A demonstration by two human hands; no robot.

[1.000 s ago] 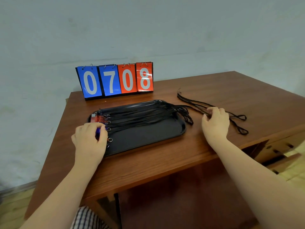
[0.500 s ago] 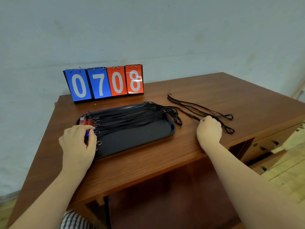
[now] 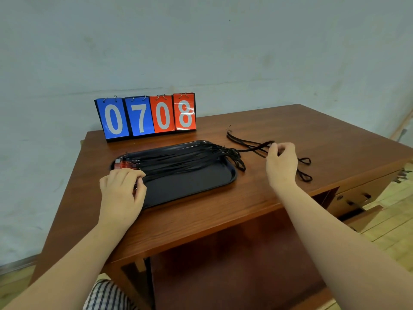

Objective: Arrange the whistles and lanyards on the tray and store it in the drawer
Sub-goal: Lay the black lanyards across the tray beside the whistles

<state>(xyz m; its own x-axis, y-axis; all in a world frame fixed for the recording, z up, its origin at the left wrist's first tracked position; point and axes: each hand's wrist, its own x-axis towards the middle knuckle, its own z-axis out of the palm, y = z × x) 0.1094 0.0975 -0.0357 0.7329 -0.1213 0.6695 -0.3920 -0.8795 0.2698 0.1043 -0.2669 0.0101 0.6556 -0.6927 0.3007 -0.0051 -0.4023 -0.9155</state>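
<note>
- We record a flip scoreboard standing upright at the back edge of the tabletop, close to the wall. It has two blue cards on the left and two red on the right, hung on small rings, reading 0 7 0 8 in white.
- The tabletop is reddish-brown wood with a glossy finish.
- The wall behind is pale, with faint marks and scuffs.
- We note a light wood-patterned floor at lower right.
- Checked fabric shows at the bottom edge.

The tray is glossy black, smooth like plastic; the lanyards are matt woven cord. The whistles look like shiny red plastic. The desk is polished wood, and the score cards are glossy.
</note>
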